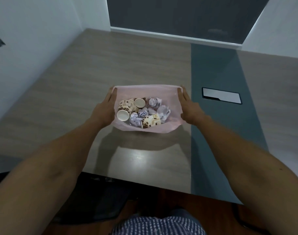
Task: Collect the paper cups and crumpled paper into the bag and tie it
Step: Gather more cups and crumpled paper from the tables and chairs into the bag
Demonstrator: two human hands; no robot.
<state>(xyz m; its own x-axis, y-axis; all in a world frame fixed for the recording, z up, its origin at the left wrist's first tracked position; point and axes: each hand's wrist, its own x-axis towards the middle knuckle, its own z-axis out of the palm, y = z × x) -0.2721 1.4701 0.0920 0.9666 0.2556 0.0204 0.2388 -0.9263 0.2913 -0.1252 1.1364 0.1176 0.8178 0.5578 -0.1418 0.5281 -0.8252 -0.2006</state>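
The pink bag (163, 129) sits mid-tabletop (77, 92), mouth held wide. The left hand (105, 110) and right hand (188, 109) flank the bag, fingers straight along its rim — likely stretching it open before gathering the top to tie. Inside the bag lie the cups (127, 107) and crumpled paper (155, 102). Whether the thumbs pinch the rim is hidden — so is the bag's base.

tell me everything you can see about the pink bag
The pink bag is thin, translucent plastic, standing on the wooden table with its mouth stretched wide open, untied. The left hand and right hand press its sides, fingers straight. Inside lie spotted paper cups and crumpled paper.
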